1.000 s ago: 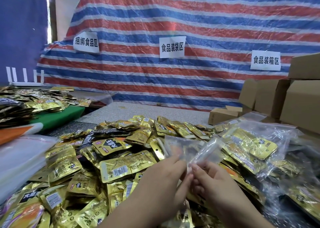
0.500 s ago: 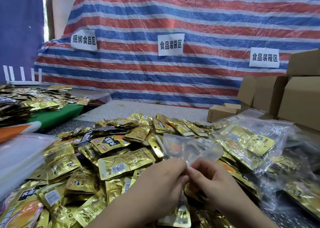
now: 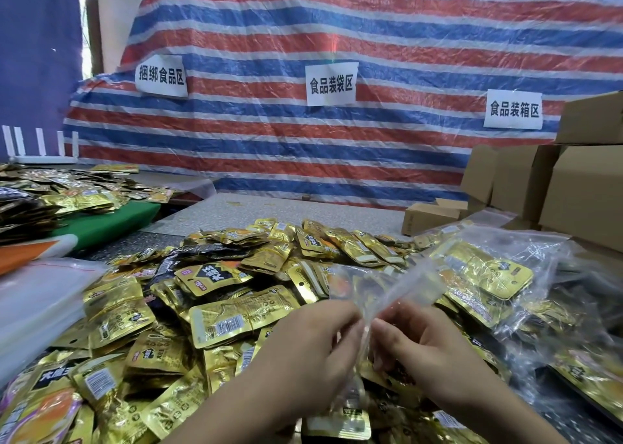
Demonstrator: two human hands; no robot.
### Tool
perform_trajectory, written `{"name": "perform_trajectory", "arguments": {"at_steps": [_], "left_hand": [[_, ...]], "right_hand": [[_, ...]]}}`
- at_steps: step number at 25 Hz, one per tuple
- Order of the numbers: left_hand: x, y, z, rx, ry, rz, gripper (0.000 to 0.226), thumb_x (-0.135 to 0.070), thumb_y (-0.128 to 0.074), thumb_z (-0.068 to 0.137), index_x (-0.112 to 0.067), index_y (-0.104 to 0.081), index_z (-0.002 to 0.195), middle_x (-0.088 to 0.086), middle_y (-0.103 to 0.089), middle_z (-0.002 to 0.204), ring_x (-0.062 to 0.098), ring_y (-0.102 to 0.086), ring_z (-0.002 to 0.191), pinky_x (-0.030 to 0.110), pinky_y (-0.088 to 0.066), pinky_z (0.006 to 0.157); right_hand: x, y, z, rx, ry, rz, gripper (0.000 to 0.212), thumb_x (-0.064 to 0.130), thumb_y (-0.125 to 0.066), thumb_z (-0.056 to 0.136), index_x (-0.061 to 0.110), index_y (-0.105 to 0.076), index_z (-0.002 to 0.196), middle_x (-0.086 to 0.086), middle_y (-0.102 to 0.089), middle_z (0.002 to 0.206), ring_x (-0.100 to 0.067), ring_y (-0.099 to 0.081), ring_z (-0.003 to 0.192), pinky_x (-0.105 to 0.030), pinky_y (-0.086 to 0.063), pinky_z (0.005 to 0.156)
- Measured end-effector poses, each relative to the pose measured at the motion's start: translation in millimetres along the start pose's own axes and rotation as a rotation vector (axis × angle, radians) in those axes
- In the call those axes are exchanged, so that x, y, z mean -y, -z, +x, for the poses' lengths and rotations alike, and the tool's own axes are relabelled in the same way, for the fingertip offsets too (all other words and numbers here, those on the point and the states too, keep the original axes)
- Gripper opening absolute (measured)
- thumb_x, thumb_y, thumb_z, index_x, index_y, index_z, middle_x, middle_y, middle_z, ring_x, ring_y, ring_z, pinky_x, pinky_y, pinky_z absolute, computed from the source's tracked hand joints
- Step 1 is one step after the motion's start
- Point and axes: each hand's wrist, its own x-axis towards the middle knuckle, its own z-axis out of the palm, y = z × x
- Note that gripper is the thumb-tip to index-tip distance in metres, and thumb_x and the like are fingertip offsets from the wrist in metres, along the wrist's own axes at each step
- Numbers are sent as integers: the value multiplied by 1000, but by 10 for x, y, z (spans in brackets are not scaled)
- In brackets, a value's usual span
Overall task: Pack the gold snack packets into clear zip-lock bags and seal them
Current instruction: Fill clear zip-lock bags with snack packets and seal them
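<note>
The left hand (image 3: 313, 352) and the right hand (image 3: 424, 352) meet knuckle to knuckle low over the near edge of the bench (image 3: 269, 212), and both pinch the same clear zip-lock bag (image 3: 384, 292) at its near end, fingers curled onto the thin plastic. The bag rises from the pinch and leans away toward the far right (whether anything is inside it is hard to tell through the glare).

Under and around the hands lies a wide heap of gold snack packets (image 3: 236, 315), spreading from the near left corner to the middle of the bench; several show barcodes, a few are black-faced. Toward the right edge sit filled clear bags (image 3: 485, 275) with gold packets inside, crumpled over one another. A stack of flat clear bags (image 3: 37, 295) lies at the left edge. Cardboard boxes (image 3: 573, 187) stand at the far right corner. Behind the bench hangs a red, white and blue striped tarp (image 3: 337, 39) bearing three white paper signs (image 3: 331, 84).
</note>
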Motion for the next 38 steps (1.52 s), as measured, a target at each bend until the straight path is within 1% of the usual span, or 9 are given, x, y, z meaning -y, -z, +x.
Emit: {"name": "perform_trajectory", "arguments": {"at_steps": [9, 13, 15, 18, 23, 28, 32, 34, 38], "left_hand": [[250, 270, 100, -402, 288, -64, 32, -26, -60, 91, -21, -55, 59, -5, -58, 60, 13, -50, 52, 27, -37, 47], [204, 231, 86, -391, 243, -43, 32, -29, -56, 93, -23, -53, 61, -7, -57, 61, 15, -51, 53, 31, -37, 47], [200, 242, 92, -384, 219, -46, 31, -36, -50, 92, -25, -53, 64, -7, -55, 59, 14, -50, 53, 31, -39, 49], [184, 228, 92, -329, 169, 8, 30, -39, -43, 97, -29, -52, 71, -10, -51, 61, 12, -50, 60, 30, -39, 51], [187, 233, 78, -261, 130, 50, 27, -34, -43, 101, -39, -45, 75, -17, -52, 70, 5, -51, 68, 22, -38, 55], [193, 271, 74, -250, 87, 69, 27, -42, -40, 100, -31, -51, 77, -15, -52, 70, 7, -51, 69, 25, -39, 56], [132, 274, 79, -279, 51, 1, 27, -42, -43, 100, -29, -55, 79, -12, -56, 70, 8, -54, 70, 22, -40, 57], [88, 320, 78, -306, 61, -173, 32, -61, -37, 95, -38, -58, 88, -19, -62, 85, 2, -59, 77, 13, -42, 61], [67, 320, 45, -215, 122, -202, 60, -94, -26, 70, -68, -28, 124, -36, -50, 127, -17, -47, 117, 13, -41, 90]], "right_hand": [[2, 191, 36, -465, -125, 17, 38, 9, -54, 92, 21, -56, 56, -1, -53, 48, -15, -47, 46, -37, -41, 56], [-20, 151, 33, -421, -150, -71, 23, 16, -62, 91, 34, -59, 77, 6, -64, 73, -10, -56, 57, -34, -49, 58], [-27, 108, 14, -451, -26, -325, 45, 19, -69, 86, 53, -47, 106, 21, -53, 102, -2, -56, 81, -25, -50, 66], [47, 145, 37, -549, 338, -802, 72, 16, -68, 79, 31, -35, 142, 6, -38, 134, -9, -42, 118, -38, -40, 98], [339, 193, 198, -458, 496, -1109, 40, 31, -62, 79, 18, -62, 118, -12, -52, 138, -32, -43, 134, -57, -19, 118], [635, 177, 331, -316, 560, -1106, 46, 26, -54, 78, 18, -50, 123, -5, -55, 132, -22, -49, 125, -55, -21, 119], [747, 121, 520, -304, 458, -1152, 14, 16, -48, 84, 15, -62, 80, 2, -63, 73, -20, -59, 68, -45, -50, 95], [777, 148, 599, -360, 352, -1068, 18, 16, -49, 89, 13, -61, 76, 0, -58, 64, -22, -53, 59, -41, -52, 67], [906, 242, 708, -553, 287, -767, 19, 14, -54, 87, 17, -66, 73, 3, -60, 59, -16, -53, 54, -32, -45, 50]]}}
